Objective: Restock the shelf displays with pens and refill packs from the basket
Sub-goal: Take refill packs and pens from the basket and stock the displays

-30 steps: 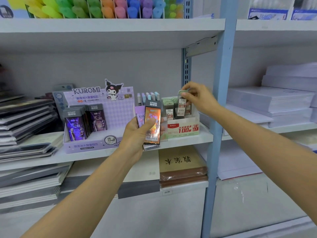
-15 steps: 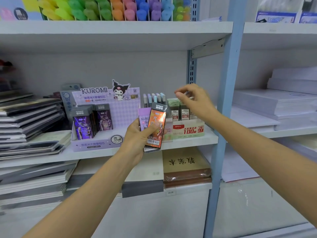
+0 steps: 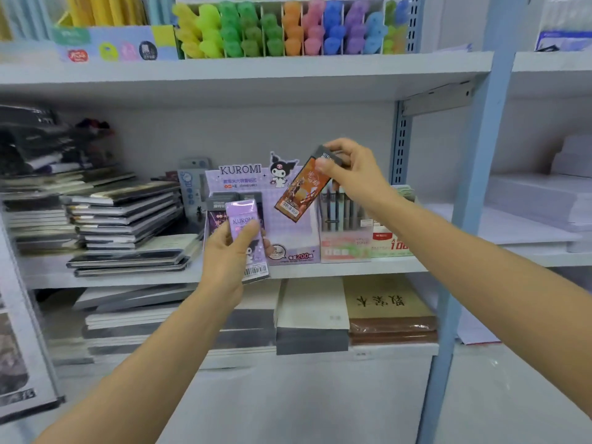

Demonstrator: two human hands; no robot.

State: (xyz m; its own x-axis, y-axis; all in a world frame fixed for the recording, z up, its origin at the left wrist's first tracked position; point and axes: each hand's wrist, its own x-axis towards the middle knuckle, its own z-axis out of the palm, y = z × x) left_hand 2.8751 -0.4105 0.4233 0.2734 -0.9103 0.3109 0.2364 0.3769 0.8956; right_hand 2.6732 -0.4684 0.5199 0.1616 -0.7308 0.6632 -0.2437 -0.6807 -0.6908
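Restock step: two refill packs in hand at the shelf display.
Left hand (image 3: 224, 264) grip wraps flat purple plastic refill pack (image 3: 243, 216), nearest; right hand (image 3: 355, 171) grip pinches orange card refill pack (image 3: 299, 195) by its top, tilted, before purple cardboard display box (image 3: 298, 232). Next, likely: straighten, slot in.

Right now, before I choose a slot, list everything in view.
orange flat refill pack: one, orange and black, tilted, in right hand
purple Kuromi refill pack: at least one, lilac, in left hand
Kuromi cardboard display box: one, lilac, middle shelf
pale pen display box: one, pens upright, right of it
chunky highlighters: many, multicoloured, top shelf
dark flat notebooks: stacks, black, middle shelf left
brown paper pack: one, lower shelf
left hand: grips purple pack
right hand: pinches orange pack's top
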